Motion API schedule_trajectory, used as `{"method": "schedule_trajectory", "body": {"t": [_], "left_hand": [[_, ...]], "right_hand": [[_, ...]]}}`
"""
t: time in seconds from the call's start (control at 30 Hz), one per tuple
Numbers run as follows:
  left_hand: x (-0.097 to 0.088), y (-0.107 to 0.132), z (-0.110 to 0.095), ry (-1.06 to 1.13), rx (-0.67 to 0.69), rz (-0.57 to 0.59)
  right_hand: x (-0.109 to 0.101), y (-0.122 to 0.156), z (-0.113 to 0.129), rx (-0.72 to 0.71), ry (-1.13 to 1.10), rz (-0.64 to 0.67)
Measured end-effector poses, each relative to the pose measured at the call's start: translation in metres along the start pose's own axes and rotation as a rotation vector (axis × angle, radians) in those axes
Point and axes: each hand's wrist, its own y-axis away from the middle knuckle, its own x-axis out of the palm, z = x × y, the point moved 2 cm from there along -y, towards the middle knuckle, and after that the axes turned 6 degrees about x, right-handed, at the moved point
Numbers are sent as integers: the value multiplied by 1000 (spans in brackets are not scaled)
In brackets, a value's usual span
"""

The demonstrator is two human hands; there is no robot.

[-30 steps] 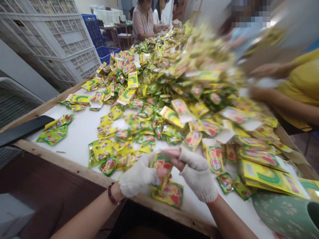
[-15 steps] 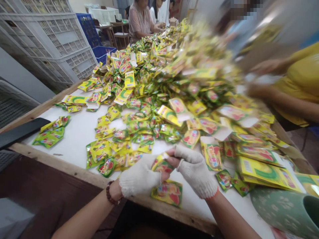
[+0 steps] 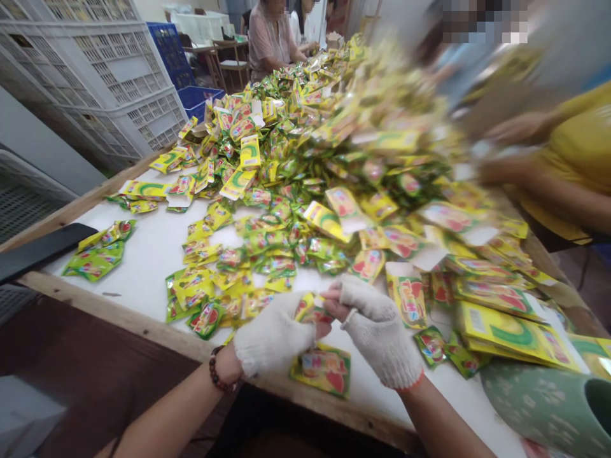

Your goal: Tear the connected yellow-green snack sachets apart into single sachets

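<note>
Both hands wear white fingerless knit gloves near the front edge of the white table (image 3: 147,254). My left hand (image 3: 274,334) and my right hand (image 3: 375,327) are closed together on a small yellow-green sachet (image 3: 310,308), pinching it between them. Just below the hands a larger yellow packet with red fruit print (image 3: 324,369) lies flat on the table. A big heap of the same sachets (image 3: 305,159) covers the table beyond my hands. Flat yellow cartons (image 3: 510,331) lie to the right.
A small pile of sachets (image 3: 98,251) and a black flat object (image 3: 41,251) sit at the left edge. White crates (image 3: 119,76) are stacked at left. A green patterned container (image 3: 548,407) is at lower right. A person in yellow (image 3: 573,165) works at right; others sit far back.
My hands have squeezed the sachet tighter and lower between them; the sachet now stands less upright. The view has shifted slightly.
</note>
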Motion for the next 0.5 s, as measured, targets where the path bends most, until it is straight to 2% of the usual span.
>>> {"method": "schedule_trajectory", "body": {"t": [0.17, 0.37, 0.5], "left_hand": [[-2, 1, 1, -69, 9, 44], [-2, 0, 4, 79, 28, 26], [-2, 1, 1, 156, 20, 54]], "right_hand": [[0, 0, -2, -34, 52, -6], [1, 0, -1, -198, 79, 37], [1, 3, 3, -295, 60, 53]]}}
